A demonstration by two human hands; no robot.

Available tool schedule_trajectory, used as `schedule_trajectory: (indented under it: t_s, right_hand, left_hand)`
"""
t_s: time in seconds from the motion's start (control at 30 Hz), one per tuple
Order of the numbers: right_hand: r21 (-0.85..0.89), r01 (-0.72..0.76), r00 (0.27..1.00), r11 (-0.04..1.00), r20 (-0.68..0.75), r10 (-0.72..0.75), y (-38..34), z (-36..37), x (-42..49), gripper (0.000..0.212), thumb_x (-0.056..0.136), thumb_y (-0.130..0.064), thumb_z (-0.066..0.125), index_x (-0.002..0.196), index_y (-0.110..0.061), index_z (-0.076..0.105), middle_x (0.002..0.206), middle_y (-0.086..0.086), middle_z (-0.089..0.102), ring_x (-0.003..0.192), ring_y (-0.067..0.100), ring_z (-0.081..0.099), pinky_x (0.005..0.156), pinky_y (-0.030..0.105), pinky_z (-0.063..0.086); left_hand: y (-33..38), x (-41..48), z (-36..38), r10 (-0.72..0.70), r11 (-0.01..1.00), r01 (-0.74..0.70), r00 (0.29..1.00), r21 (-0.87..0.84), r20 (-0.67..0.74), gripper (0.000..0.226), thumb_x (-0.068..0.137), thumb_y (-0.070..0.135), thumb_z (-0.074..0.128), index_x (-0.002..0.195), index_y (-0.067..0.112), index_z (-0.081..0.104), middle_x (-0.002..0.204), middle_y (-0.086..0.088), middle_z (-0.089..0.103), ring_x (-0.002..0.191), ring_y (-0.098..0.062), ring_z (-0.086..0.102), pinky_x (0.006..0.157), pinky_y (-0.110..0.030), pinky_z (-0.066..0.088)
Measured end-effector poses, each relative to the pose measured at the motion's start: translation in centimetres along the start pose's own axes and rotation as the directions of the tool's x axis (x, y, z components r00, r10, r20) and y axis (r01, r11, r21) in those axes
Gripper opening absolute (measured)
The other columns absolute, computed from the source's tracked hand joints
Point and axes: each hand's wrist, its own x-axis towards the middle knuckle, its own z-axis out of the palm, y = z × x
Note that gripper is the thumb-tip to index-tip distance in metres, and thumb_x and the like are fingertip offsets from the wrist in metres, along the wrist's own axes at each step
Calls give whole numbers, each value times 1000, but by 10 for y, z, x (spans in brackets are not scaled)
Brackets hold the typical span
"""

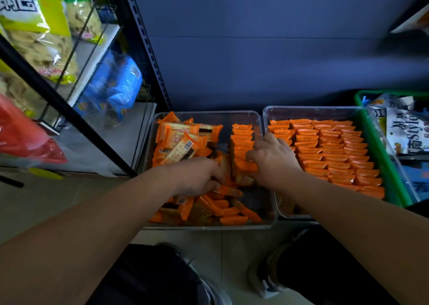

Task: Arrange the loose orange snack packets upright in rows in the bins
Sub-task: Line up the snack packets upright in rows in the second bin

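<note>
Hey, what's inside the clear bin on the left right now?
The left bin holds loose packets heaped on its left, plus one upright row on its right. The left hand and right hand hide the middle.

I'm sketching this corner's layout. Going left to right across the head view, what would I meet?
From the left: red bag, blue snack bags, half-sorted clear bin, full clear bin, green basket.

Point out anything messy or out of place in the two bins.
The left bin is the untidy one: loose packets lie flat and crisscrossed in a heap beside its single upright row. The right bin holds neat rows.
</note>
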Motion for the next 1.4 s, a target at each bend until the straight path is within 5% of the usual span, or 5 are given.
schedule_trajectory:
  t_s: [0.33,0.67,0.97,1.2,1.4]
  right_hand:
    - [247,-74,997,966,35,67,5,-9,-1,48,82,-44,81,127,-37,65,130,-8,53,126,20,46,103,39,48]
    - [905,-348,936,244,323,138,16,-59,-34,11,91,-22,81,100,-24,77,93,-1,80,88,14,77,77,31,64]
    - [923,-382,924,-54,383,9,7,-109,-52,30,96,-40,72,107,-13,70,98,8,79,86,20,77,75,38,61]
    - [972,-214,960,-100,229,161,30,-106,-52,22,95,-4,71,106,-7,53,95,21,78,86,37,78,84,54,63]
    - [989,-129,974,-75,141,176,39,-103,-45,36,91,-4,77,118,-14,56,99,21,76,84,36,77,72,46,63]
  left_hand:
    - [8,-5,-6,-144,917,47,965,-395,-219,19,108,24,54,98,30,69,98,2,73,82,-12,74,82,-40,62]
    - [41,-16,-29,-346,484,-102,890,-869,-297,13,105,18,62,114,12,69,102,-17,76,86,-27,78,85,-46,64]
    - [97,-51,-22,-297,590,-163,867,-791,-401,47,75,33,94,111,25,65,103,5,77,94,-4,73,83,-27,61]
    - [88,-51,-34,-323,195,-155,922,-968,-213,30,96,4,69,122,18,73,115,-4,78,109,-22,74,96,-48,60]
    - [88,-45,-38,-325,280,-129,920,-951,-220,33,95,2,69,118,24,74,109,1,79,104,-19,76,91,-43,61]
